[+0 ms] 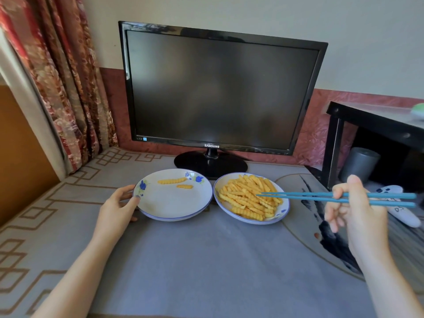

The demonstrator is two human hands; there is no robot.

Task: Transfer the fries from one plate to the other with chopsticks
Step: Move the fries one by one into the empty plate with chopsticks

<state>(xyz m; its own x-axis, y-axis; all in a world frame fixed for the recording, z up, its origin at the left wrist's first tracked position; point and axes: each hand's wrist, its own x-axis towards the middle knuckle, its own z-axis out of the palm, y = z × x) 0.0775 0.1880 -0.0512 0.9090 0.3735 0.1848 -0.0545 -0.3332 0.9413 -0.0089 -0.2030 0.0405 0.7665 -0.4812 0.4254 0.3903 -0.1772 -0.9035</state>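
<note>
Head: L plate (pixel 169 204) 2 fries (pixel 172 180), R plate (pixel 281 213) heaped.

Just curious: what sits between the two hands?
Head view: the near-empty plate, held by the left hand, then the full plate of fries, under chopsticks in the right hand.

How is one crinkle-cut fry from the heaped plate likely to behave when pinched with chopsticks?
Probably stiff: the crinkle-cut fries lie straight across the heap without sagging. Likely light, being thin. Their ridges should help the chopsticks grip, though a hard pinch might snap one.
</note>
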